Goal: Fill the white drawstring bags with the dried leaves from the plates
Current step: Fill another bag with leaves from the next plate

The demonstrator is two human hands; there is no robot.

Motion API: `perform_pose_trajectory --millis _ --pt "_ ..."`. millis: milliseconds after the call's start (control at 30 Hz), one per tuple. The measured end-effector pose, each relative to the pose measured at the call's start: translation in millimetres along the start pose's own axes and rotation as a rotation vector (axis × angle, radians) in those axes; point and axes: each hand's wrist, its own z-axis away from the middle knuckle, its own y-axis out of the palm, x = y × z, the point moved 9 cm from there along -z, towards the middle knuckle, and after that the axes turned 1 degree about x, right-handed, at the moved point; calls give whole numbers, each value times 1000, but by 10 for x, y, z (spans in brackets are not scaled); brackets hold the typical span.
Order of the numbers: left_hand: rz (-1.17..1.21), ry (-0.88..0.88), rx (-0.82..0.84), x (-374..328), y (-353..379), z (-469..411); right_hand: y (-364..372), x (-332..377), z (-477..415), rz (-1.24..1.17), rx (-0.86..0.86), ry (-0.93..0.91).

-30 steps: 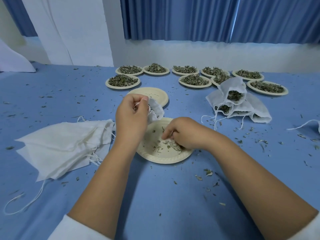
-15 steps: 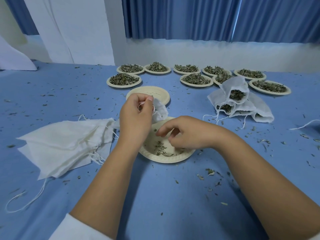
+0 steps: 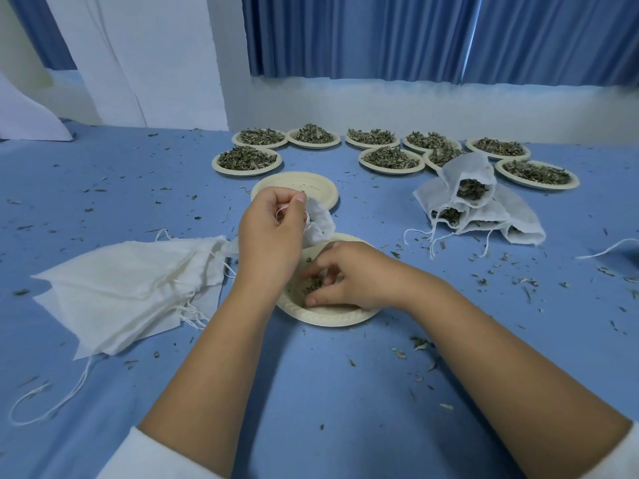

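Bag (image 3: 320, 221), white gauzy cloth with a thin drawstring, is pinched at its mouth by the left hand (image 3: 271, 233) at 12 o'clock of the near plate (image 3: 325, 319); right hand (image 3: 349, 274) fingers curl round dried leaves (image 3: 313, 284) on it; filled bags (image 3: 515, 216) lie at 2 o'clock

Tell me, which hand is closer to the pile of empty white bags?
Left. The left hand, gripping a bag, is just right of the pile of empty bags; the right hand is farther right, pinching leaves in the near plate.
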Motion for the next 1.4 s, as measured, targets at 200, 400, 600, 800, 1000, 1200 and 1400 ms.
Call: perform_pose_trajectory --millis 200,400,600,800,1000,1200,1400 --pt "15 -5 -1 14 8 -3 93 129 -35 75 -16 -54" --pt "-4 0 -1 21 -1 -16 141 177 -25 -1 -33 -59" --pt "-29 22 -13 -15 -59 -24 -171 71 98 -216 -83 -2" --pt "-25 -26 58 -6 -4 -1 -758 -172 255 -646 -431 -6" --pt "50 -65 130 -5 111 54 -682 -136 232 -636 -621 -16" --pt "105 -94 152 16 147 63 -618 -62 208 -466 -583 6" --pt "130 -95 115 19 119 50 -634 -5 208 -647 -439 -56"
